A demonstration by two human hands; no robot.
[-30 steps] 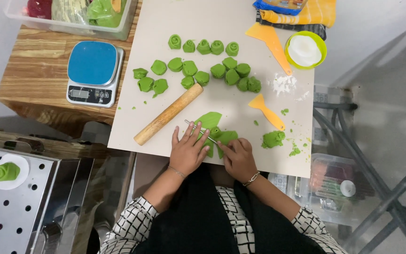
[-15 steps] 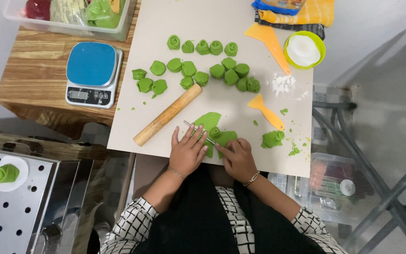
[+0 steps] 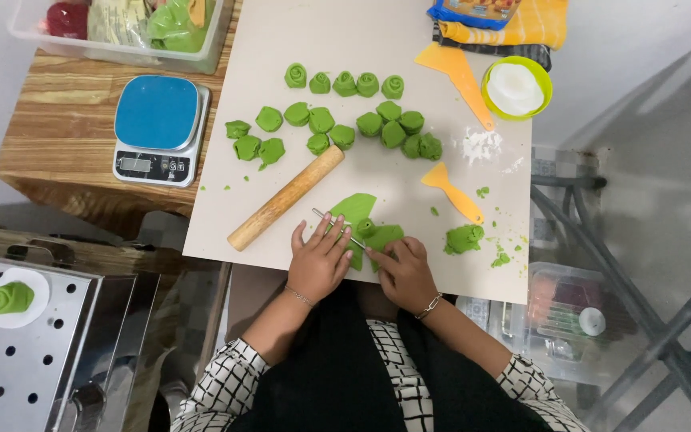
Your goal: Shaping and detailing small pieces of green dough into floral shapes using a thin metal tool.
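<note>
- Left hand (image 3: 319,260): fingers spread flat, pressing the flattened green dough (image 3: 361,218) onto the worktop (image 3: 377,172).
- Right hand (image 3: 404,268): curled, seemingly pinching a thin metal stick (image 3: 337,229) against the dough.

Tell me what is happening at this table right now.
A person presses both hands on flattened green dough on a beige board. The left hand lies over a thin metal stick; the right hand pinches the dough beside it. A wooden rolling pin lies alongside, with rows of small rolled green dough pieces above.
</note>
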